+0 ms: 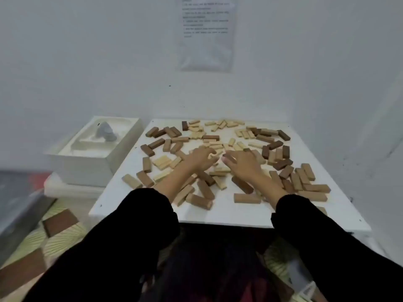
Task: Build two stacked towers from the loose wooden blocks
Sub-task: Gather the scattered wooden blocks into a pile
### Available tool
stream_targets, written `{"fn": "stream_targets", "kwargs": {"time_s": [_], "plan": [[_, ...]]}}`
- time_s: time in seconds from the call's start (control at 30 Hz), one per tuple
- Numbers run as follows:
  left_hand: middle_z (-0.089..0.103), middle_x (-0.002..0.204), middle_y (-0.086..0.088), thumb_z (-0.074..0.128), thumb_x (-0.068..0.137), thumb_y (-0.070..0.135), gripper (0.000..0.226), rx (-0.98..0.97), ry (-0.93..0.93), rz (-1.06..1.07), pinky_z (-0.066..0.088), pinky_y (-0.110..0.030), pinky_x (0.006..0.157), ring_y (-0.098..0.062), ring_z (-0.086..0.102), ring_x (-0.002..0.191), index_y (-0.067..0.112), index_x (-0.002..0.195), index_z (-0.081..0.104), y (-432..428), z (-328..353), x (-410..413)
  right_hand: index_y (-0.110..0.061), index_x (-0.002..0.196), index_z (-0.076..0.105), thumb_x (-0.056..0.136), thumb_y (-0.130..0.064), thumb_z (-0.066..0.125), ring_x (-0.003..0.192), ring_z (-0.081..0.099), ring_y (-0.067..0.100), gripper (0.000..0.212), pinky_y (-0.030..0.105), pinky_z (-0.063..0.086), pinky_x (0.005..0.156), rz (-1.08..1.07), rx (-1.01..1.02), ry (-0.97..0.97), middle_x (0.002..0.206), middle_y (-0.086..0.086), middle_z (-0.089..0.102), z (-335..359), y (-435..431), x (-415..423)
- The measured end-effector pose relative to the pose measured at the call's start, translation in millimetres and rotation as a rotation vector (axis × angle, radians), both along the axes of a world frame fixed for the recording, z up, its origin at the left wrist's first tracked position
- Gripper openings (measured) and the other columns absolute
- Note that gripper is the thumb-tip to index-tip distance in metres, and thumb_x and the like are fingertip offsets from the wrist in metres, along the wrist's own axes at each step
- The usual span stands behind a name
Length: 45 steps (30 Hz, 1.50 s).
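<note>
- The loose wooden blocks (pixel 247 198) are lying flat and scattered across most of the white table (pixel 239 216). No tower is standing, so the build is judged to be at its start.
- Both hands are reaching over the middle of the spread, close together, where the pale blocks (pixel 214 144) are lying thickest. This placement is judged to serve sorting or picking the first pieces.
- The left hand (pixel 199 159) is resting palm down with its fingers bending onto the pale blocks. Blur is hiding whether it is gripping one, so its state cannot be told.
- The right hand (pixel 243 164) is hovering just beside the left hand with its fingers loosely curled over the pile. Whether it is holding a block cannot be told.
- Darker blocks (pixel 283 164) are crowding the right side and the far left of the table. They are leaving little bare surface except along the near edge, so a base area is likely needing to be cleared.
- The black sleeves (pixel 141 225) are passing low over the near blocks and could be nudging them.
- A white box (pixel 87 166) holding a grey object (pixel 105 132) is sitting just beside the table on the left.
- A printed sheet (pixel 206 33) is hanging on the wall behind; its text is too blurred to read.
</note>
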<state>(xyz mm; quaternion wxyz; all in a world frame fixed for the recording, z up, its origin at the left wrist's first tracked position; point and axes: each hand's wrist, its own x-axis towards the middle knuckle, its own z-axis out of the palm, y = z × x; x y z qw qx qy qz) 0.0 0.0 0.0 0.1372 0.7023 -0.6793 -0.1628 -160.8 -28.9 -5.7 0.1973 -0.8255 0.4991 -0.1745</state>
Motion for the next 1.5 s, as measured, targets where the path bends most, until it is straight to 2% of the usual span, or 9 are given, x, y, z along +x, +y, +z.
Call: {"fn": "stream_targets", "kwargs": {"time_s": [0.07, 0.13, 0.23, 0.33, 0.5, 0.63, 1.07, 1.37, 1.5], "plan": [[0.040, 0.146, -0.005, 0.037, 0.098, 0.046, 0.049, -0.025, 0.005, 0.057, 0.027, -0.049, 0.109, -0.026, 0.031, 0.138, 0.015, 0.132, 0.051, 20, -21, 0, -0.025, 0.132, 0.050, 0.090, -0.063, 0.030, 0.131, 0.037, 0.030, 0.060, 0.054, 0.025, 0.106, 0.002, 0.031, 0.096, 0.140, 0.005, 0.046, -15, 18, 0], [0.032, 0.151, -0.002, 0.034, 0.101, 0.041, 0.045, -0.025, -0.023, 0.105, 0.019, -0.053, 0.112, -0.023, 0.023, 0.142, 0.018, 0.137, 0.046, 40, -42, -1, -0.030, 0.141, 0.039, 0.094, -0.060, 0.025, 0.136, 0.028, 0.028, 0.057, 0.053, 0.016, 0.108, -0.001, 0.004, 0.214, 0.149, 0.004, 0.033, -34, 35, 1], [0.022, 0.157, -0.002, 0.028, 0.101, 0.046, 0.050, -0.080, -0.151, 0.121, 0.005, -0.054, 0.113, -0.021, 0.013, 0.146, 0.021, 0.144, 0.036, 54, -42, -6, -0.032, 0.140, 0.039, 0.094, -0.059, 0.023, 0.137, 0.025, 0.027, 0.055, 0.052, 0.013, 0.110, -0.031, -0.109, 0.259, 0.151, 0.004, 0.031, -43, 46, 2], [0.018, 0.158, -0.002, 0.026, 0.097, 0.057, 0.058, -0.117, -0.310, 0.149, 0.001, -0.056, 0.112, -0.026, 0.008, 0.146, 0.026, 0.146, 0.031, 66, -49, -9, -0.035, 0.140, 0.038, 0.095, -0.057, 0.025, 0.139, 0.021, 0.025, 0.052, 0.054, 0.011, 0.110, -0.055, -0.170, 0.278, 0.152, 0.001, 0.030, -55, 56, -4], [0.008, 0.160, -0.001, 0.024, 0.095, 0.061, 0.063, -0.050, -0.252, 0.200, -0.003, -0.064, 0.110, -0.031, -0.001, 0.146, 0.034, 0.151, 0.012, 72, -64, -11, -0.038, 0.147, 0.017, 0.092, -0.065, 0.021, 0.144, 0.006, 0.029, 0.061, 0.058, 0.005, 0.111, -0.069, -0.169, 0.325, 0.157, 0.003, 0.012, -61, 63, -7], [0.010, 0.160, -0.002, 0.024, 0.098, 0.053, 0.057, -0.083, -0.223, 0.195, -0.007, -0.064, 0.109, -0.030, -0.003, 0.146, 0.033, 0.151, 0.014, 57, -64, -12, -0.038, 0.148, 0.009, 0.094, -0.061, 0.020, 0.144, 0.000, 0.033, 0.059, 0.058, 0.003, 0.110, -0.100, -0.129, 0.303, 0.158, 0.007, 0.004, -61, 51, 0], [-0.005, 0.161, -0.003, 0.020, 0.100, 0.048, 0.056, -0.055, -0.242, 0.177, -0.006, -0.061, 0.110, -0.027, -0.010, 0.146, 0.031, 0.152, 0.007, -45, -64, 12, -0.035, 0.149, 0.006, 0.100, -0.046, 0.020, 0.144, 0.005, 0.030, 0.052, 0.056, 0.009, 0.111, -0.068, -0.163, 0.358, 0.158, 0.005, 0.004, -63, -45, 36], [-0.006, 0.161, -0.004, 0.018, 0.101, 0.048, 0.056, -0.018, -0.245, 0.179, -0.006, -0.063, 0.110, -0.028, -0.011, 0.146, 0.031, 0.152, 0.003, -90, -59, 22, -0.030, 0.150, 0.006, 0.101, -0.043, 0.020, 0.144, 0.007, 0.030, 0.053, 0.050, 0.018, 0.110, -0.050, -0.162, 0.358, 0.158, 0.008, 0.004, -60, -90, 51], [-0.003, 0.161, -0.002, 0.019, 0.101, 0.047, 0.055, -0.032, -0.219, 0.196, -0.008, -0.063, 0.110, -0.027, -0.009, 0.147, 0.031, 0.152, 0.007, -95, -59, 24, -0.029, 0.149, 0.014, 0.100, -0.042, 0.023, 0.142, 0.013, 0.031, 0.051, 0.049, 0.021, 0.109, -0.068, -0.191, 0.324, 0.157, 0.011, 0.013, -64, -95, 57]]}}
